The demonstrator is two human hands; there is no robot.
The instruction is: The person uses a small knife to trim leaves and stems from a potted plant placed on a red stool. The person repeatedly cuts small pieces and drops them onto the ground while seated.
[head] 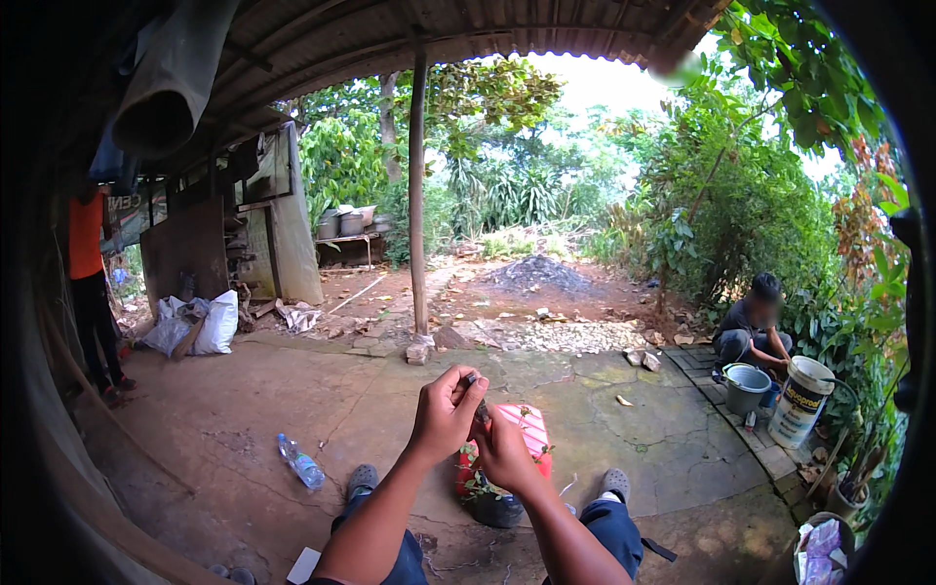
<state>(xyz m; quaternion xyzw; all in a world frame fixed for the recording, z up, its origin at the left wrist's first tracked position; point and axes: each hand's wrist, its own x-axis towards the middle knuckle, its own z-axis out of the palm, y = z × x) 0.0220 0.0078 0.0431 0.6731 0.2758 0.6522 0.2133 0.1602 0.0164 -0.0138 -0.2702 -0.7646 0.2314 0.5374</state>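
Observation:
Both hands are raised close together in front of me, above a potted plant. My left hand (447, 411) pinches the upper end of a small dark, thin object (482, 414) between thumb and fingers. Just below, my right hand (506, 455) is closed around its lower part. Fingers hide most of it, so its kind is unclear. Under my hands stands a black plant pot (497, 510) with thin leafy stems (479, 485), partly covered by my right wrist. A red plastic piece (532, 428) with a pale striped top is behind it, between my feet.
A plastic water bottle (301, 462) lies left of my feet. At right, a person (753, 329) squats by a grey bucket (746, 395) and a large white pail (798, 409). Another person (89, 278) stands far left near white sacks (217, 324). A wooden post (419, 197) rises ahead.

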